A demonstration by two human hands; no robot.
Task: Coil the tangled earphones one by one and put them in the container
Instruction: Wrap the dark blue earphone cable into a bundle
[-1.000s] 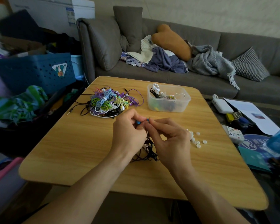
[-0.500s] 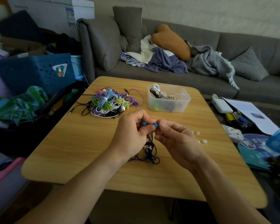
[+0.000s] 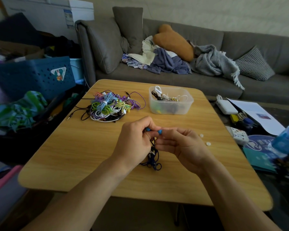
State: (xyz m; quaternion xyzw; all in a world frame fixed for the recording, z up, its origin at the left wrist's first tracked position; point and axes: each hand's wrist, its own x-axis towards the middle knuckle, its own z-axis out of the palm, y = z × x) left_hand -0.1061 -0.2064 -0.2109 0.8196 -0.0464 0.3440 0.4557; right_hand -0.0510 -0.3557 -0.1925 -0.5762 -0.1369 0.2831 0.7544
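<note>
Both blue earbuds paired up ahead of coiling.

Left hand and right hand met above the desk, fingers curled narrow, pinching the blue earbuds side by side, likely to fix one end so the cord winds evenly. Dark cord dangling just below the fingers, loose bunch resting on the desk. Tangled pile beyond the fingers to the left, well apart, waiting. Clear container beyond to the right, already holding coiled sets, within reach for the drop. White ear tips scattered just right of the right hand.
</note>
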